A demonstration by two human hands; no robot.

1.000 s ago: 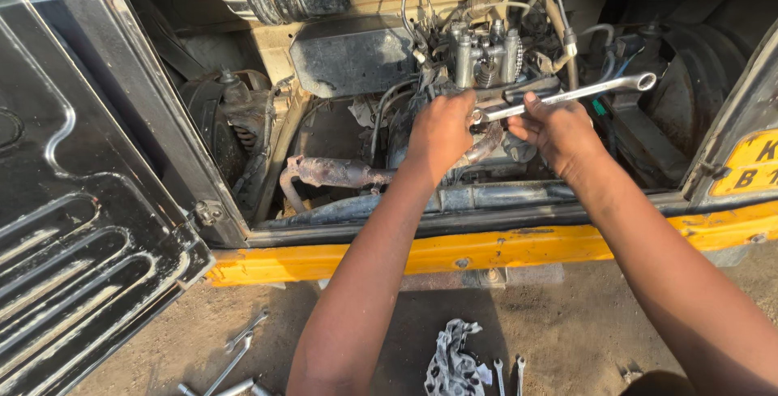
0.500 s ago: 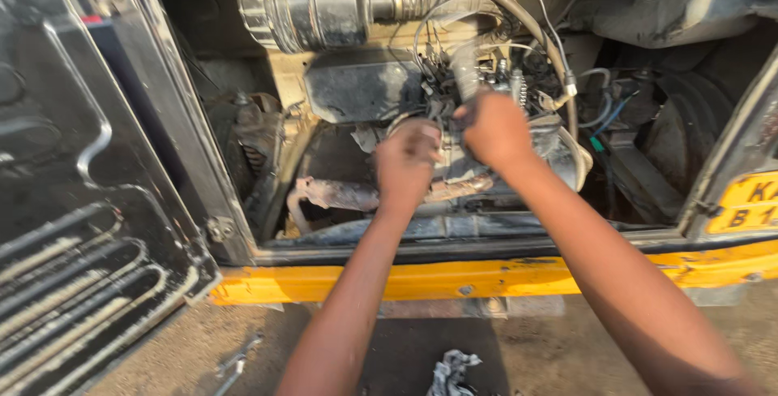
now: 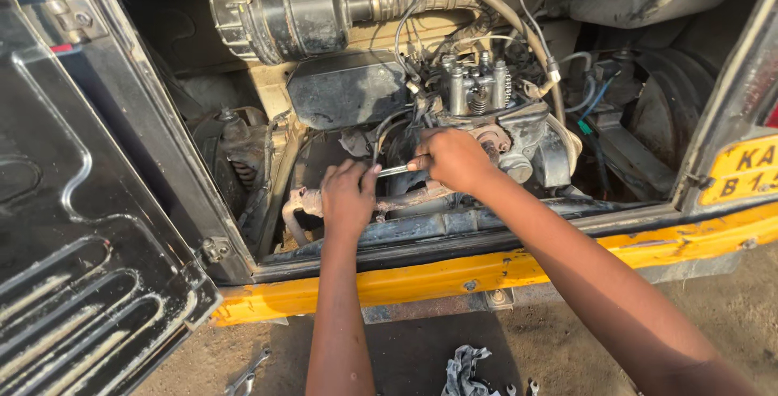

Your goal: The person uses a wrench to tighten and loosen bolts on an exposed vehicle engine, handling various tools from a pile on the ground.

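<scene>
Both my hands reach into the open rear engine bay of a yellow and black vehicle. A shiny metal wrench (image 3: 393, 171) lies level between them. My right hand (image 3: 452, 158) grips one end of it, just below the engine head (image 3: 478, 92). My left hand (image 3: 348, 197) closes over the other end, low in the bay beside a rusty exhaust pipe (image 3: 301, 201). The wrench's ends are hidden by my fingers.
The black hatch door (image 3: 73, 226) hangs open at the left. A yellow bumper strip (image 3: 454, 274) runs across below the bay. An air filter housing (image 3: 284, 15) and ribbed hose sit at the top. A rag (image 3: 463, 368) and loose wrenches (image 3: 247, 373) lie on the ground.
The wrench was held high to the right of the engine; both hands have brought it down and left, into the lower bay. The camera view has shifted too.
</scene>
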